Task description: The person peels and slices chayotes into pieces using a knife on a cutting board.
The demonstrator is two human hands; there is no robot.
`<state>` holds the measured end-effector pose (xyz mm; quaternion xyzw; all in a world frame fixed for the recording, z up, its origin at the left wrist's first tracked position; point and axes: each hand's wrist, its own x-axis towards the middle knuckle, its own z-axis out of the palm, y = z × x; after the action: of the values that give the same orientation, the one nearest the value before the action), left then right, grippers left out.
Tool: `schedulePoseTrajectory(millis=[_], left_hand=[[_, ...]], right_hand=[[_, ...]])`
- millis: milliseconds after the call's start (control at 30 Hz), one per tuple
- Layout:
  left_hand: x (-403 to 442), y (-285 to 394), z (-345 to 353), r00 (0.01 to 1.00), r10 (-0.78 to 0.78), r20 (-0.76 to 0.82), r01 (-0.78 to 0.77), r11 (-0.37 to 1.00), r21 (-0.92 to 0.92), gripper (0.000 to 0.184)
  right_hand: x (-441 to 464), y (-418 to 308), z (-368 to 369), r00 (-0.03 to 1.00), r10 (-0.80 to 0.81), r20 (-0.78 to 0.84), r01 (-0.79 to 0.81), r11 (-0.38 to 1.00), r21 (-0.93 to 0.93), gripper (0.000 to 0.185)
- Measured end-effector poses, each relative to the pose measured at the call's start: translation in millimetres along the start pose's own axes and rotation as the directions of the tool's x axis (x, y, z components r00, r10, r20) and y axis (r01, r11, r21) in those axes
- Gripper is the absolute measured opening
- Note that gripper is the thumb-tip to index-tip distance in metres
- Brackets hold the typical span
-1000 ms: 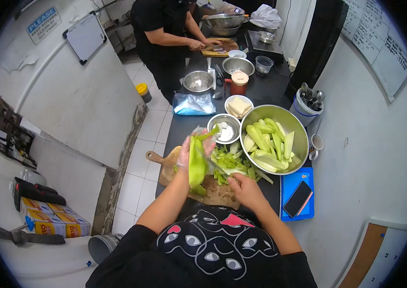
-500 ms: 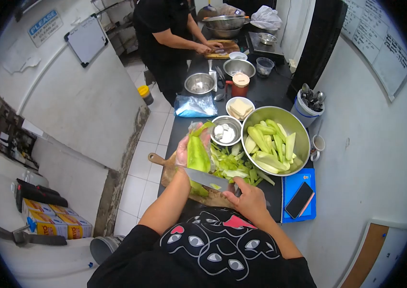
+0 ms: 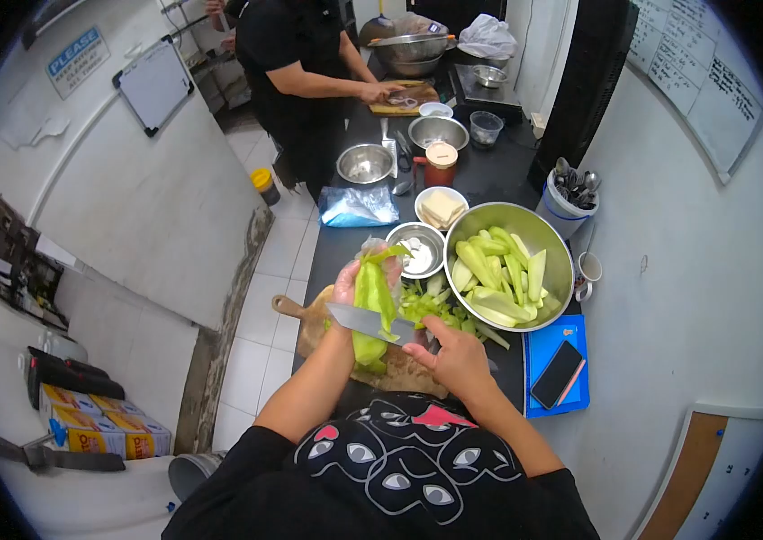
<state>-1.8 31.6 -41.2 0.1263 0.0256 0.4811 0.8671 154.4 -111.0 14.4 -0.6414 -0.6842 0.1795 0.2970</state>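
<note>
A light green vegetable, its exact kind unclear, is gripped in my left hand, which seems to wear a clear plastic glove. My right hand is closed on the handle of a knife. The broad blade lies across the vegetable, pointing left. Under both hands is a wooden cutting board, its handle sticking out to the left. Green peels and trimmings are heaped at the board's right side. Beyond them, a large steel bowl holds several pale green wedges.
A small steel bowl with white pieces, a plate of pale yellow blocks, a blue bag and a red mug stand ahead. At right lie a phone and blue folder. A co-worker works at another board.
The knife has shifted left and a little up along the vegetable, and its tip now reaches past the vegetable's left side. The whole view has shifted slightly.
</note>
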Motion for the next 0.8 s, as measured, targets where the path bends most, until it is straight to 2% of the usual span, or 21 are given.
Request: schedulePoseTrajectory(millis=[100,200,300,333,433,467,567,667,767,800], left_hand=[[-3,-6,3,0.995,-0.068,-0.078,0.070,0.997,0.028,0.043],[-9,-21,12,0.980,-0.140,0.138,0.132,0.989,0.066,0.044],[-6,-12,15,0.997,-0.073,0.035,0.062,0.968,0.242,0.043],[-1,-6,9,0.999,-0.037,-0.039,0.044,0.975,0.218,0.041],[8,8,-5,0.998,0.066,0.014,-0.067,0.989,0.130,0.039],[10,11,-12,0.997,0.054,0.061,-0.055,0.998,0.013,0.039],[8,11,-1,0.993,0.074,0.096,-0.071,0.997,-0.035,0.041],[7,8,1,0.996,0.064,0.056,-0.060,0.996,-0.058,0.042],[5,3,7,0.990,0.001,0.140,0.010,0.997,-0.076,0.044],[4,3,9,0.992,-0.019,0.123,0.029,0.997,-0.078,0.044]], right_hand=[[5,-2,2,0.999,0.005,-0.047,-0.005,1.000,0.012,0.047],[18,3,-3,0.992,0.118,-0.051,-0.117,0.993,0.008,0.045],[14,5,-8,0.997,0.073,-0.013,-0.073,0.997,0.001,0.044],[9,8,-6,0.999,0.054,0.005,-0.054,0.998,0.042,0.047],[-5,8,-10,0.998,0.045,0.044,-0.047,0.998,0.044,0.047],[-9,10,-9,0.998,0.054,0.031,-0.056,0.997,0.058,0.047],[-12,9,-16,0.994,0.097,0.052,-0.098,0.995,0.007,0.046],[-12,5,-15,0.998,0.064,0.007,-0.064,0.998,0.005,0.046],[-8,1,-9,0.998,0.001,-0.068,0.001,1.000,0.030,0.045],[-6,-1,-9,0.996,-0.014,-0.085,0.015,1.000,0.022,0.046]])
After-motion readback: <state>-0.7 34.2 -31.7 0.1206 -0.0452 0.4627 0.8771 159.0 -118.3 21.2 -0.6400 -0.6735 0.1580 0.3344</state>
